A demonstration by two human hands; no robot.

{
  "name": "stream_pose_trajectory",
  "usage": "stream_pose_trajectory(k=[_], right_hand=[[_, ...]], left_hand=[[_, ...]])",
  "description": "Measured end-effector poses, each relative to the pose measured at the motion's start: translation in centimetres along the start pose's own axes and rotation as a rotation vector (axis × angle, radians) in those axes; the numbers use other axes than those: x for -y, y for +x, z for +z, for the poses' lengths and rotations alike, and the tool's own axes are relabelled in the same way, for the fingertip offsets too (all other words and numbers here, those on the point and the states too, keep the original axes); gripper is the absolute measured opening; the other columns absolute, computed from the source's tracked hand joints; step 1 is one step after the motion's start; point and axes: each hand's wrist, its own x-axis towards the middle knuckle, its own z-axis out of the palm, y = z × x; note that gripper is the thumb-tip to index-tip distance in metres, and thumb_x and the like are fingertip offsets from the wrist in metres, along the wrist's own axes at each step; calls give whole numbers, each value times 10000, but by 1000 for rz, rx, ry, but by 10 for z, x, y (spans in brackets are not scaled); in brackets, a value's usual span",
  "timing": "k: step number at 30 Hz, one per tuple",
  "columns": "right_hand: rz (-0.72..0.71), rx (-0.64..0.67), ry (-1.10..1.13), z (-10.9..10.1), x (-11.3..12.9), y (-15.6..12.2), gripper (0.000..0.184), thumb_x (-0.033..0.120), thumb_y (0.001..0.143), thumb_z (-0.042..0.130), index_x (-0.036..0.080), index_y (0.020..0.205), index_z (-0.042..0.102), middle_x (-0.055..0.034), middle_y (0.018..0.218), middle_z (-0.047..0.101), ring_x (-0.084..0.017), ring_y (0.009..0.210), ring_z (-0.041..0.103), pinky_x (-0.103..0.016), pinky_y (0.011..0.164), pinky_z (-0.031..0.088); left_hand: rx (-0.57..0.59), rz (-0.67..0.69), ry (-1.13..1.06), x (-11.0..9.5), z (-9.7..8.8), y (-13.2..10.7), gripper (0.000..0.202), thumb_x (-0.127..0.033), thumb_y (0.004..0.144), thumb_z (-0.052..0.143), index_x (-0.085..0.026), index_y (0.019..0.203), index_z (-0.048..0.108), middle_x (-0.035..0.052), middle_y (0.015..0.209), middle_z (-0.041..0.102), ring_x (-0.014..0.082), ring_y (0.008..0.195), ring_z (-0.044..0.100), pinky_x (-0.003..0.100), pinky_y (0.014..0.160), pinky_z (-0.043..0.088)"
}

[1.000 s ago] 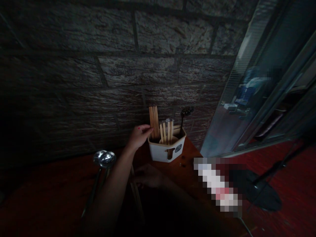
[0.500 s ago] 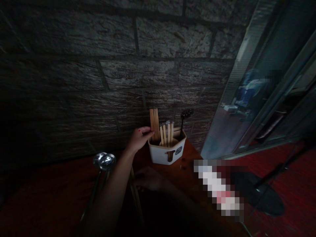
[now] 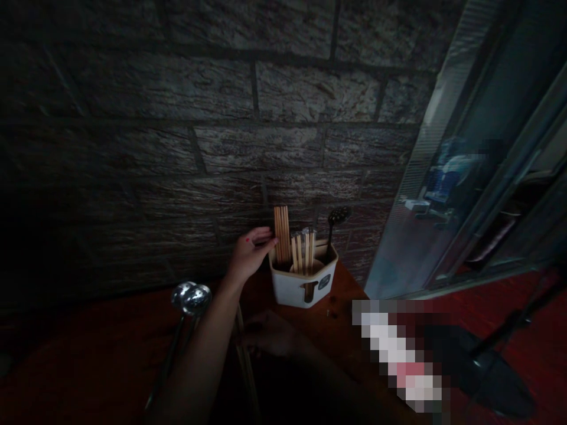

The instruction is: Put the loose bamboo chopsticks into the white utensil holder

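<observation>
Against the brick wall stands a white utensil holder. A bundle of long brown chopsticks rises upright from its left compartment. My left hand is at the left edge of this bundle, thumb and fingers apart, the thumb tip touching or nearly touching the sticks. Shorter pale chopsticks stand in the middle of the holder, and a black slotted spoon leans at its right. Lower down, in deep shadow, my right hand is closed around some thin chopsticks; its fingertips are hard to make out.
Two shiny metal ladles, at least one perforated, lie left of my left forearm on the dark red-brown table. A blurred-out pale object is at the table's right edge. Further right are a glass door and a black stand base.
My left hand has shifted slightly left relative to the brown chopsticks, its thumb now overlapping them less. The whole view has tilted, so everything sits lower. My right hand looks much the same.
</observation>
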Motion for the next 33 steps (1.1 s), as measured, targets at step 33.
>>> stream_pose_trajectory(k=[33], right_hand=[[-36,0,50,2,-5,3,186,281,667,693,119,756,708,24,621,595,-60,518,522,-217,535,418]], left_hand=[[44,-147,-338,-3,29,19,404,-387,582,831,-140,890,747,73,875,766,231,868,687,327,828,490]])
